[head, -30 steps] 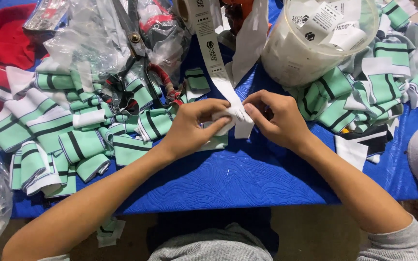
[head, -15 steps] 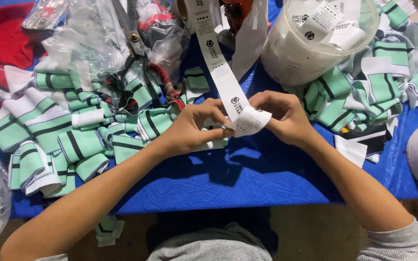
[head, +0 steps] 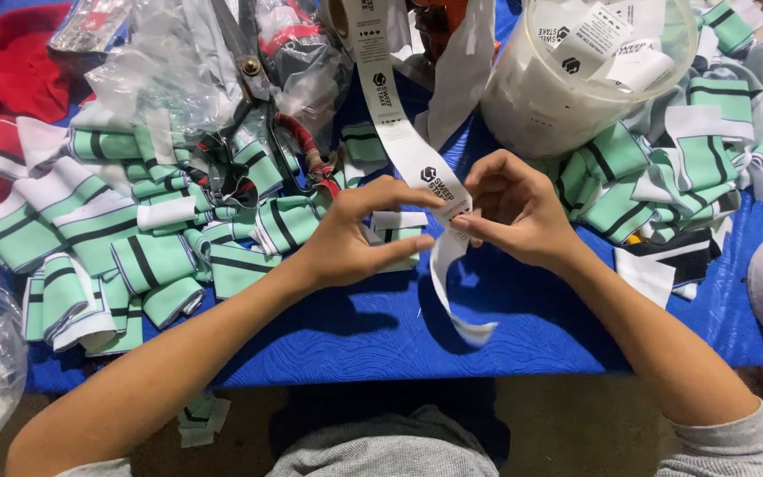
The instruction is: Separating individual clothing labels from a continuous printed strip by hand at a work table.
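Pinching fingertips of the left hand (head: pixel 355 238) and right hand (head: pixel 518 212) hold a white label ribbon (head: pixel 408 150) between them above the blue table (head: pixel 381 327); its loose end curls down just below, while green-striped fabric pieces (head: pixel 117 256) lie leftward.

Blue textured cloth-covered table (head: pixel 328 340) fills most of the view, front edge running across the lower part. Below the edge, dull brown floor (head: pixel 567 424), dim and in shadow. Light falls from above, casting soft dark shadows on the cloth. No walls or windows visible.
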